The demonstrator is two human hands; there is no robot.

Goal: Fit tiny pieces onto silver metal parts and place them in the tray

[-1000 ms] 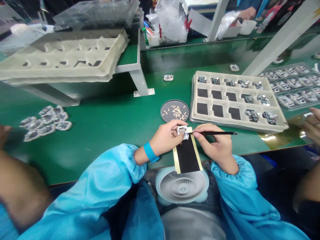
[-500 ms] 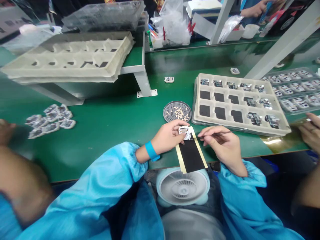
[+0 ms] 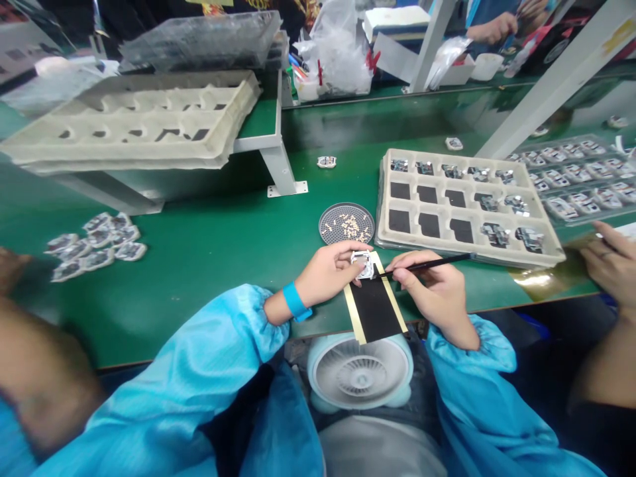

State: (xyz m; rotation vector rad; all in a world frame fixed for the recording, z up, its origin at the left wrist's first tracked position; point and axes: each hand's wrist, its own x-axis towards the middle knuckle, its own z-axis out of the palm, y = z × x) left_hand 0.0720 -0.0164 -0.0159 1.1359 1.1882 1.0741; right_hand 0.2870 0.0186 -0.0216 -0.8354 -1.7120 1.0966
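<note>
My left hand (image 3: 332,271) pinches a small white plastic housing (image 3: 363,264), holding it over the top end of a black sheet with cream edges (image 3: 380,311). In my right hand (image 3: 437,285) is a pair of slim black tweezers (image 3: 432,263), gripped like a pen. Their tips reach the lower right side of the housing; whether they pinch anything is too small to tell. Just beyond my left hand stands a round grey perforated dish (image 3: 328,228) with many tiny cream-coloured pieces (image 3: 352,228) in it.
A compartment tray (image 3: 382,232) with circuit parts stands at right, beside a clear tray of white housings (image 3: 579,202). More housings (image 3: 97,242) lie at left. A raised shelf (image 3: 278,165) bears another tray (image 3: 218,156). Other people's hands (image 3: 609,262) are at both sides. A fan (image 3: 360,374) sits below the table edge.
The view has shifted slightly, so the scene sits a little further left. The tweezers have turned in my right hand and show broader. My left hand still holds the housing over the sheet.
</note>
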